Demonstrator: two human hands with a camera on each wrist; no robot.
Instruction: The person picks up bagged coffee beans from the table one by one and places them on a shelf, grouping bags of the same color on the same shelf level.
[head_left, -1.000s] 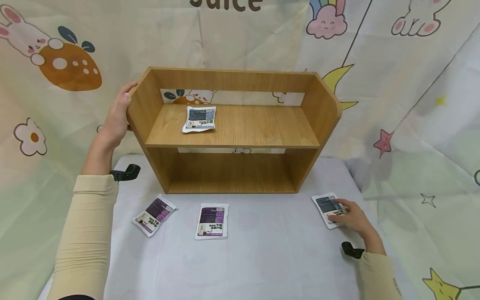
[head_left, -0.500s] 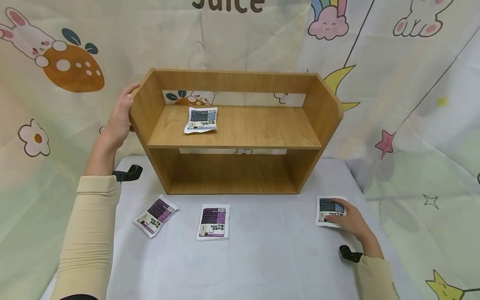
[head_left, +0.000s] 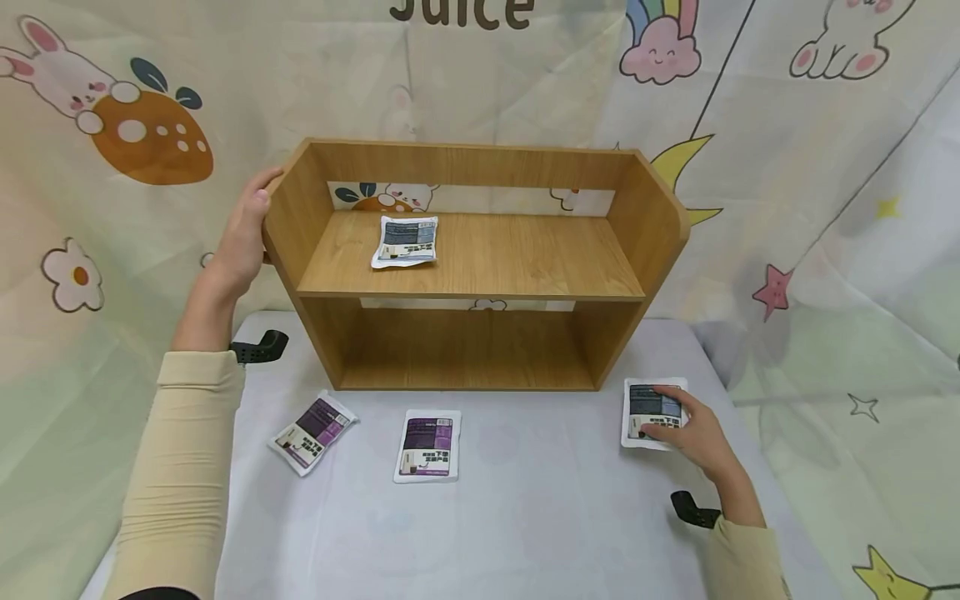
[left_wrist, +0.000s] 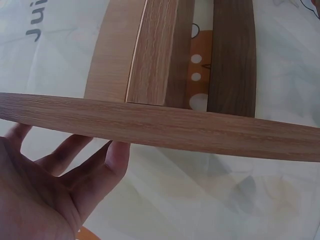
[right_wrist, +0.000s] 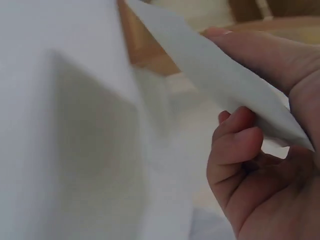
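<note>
White and dark blue, the packet (head_left: 648,408) lies at the lower right of the head view, pinched by the right hand (head_left: 701,437). Only the right wrist view shows its plain underside and the fingers curled below. The left hand (head_left: 243,237), upper left, has spread fingers; its own wrist view shows them touching the wooden shelf (head_left: 510,250) from outside.
</note>
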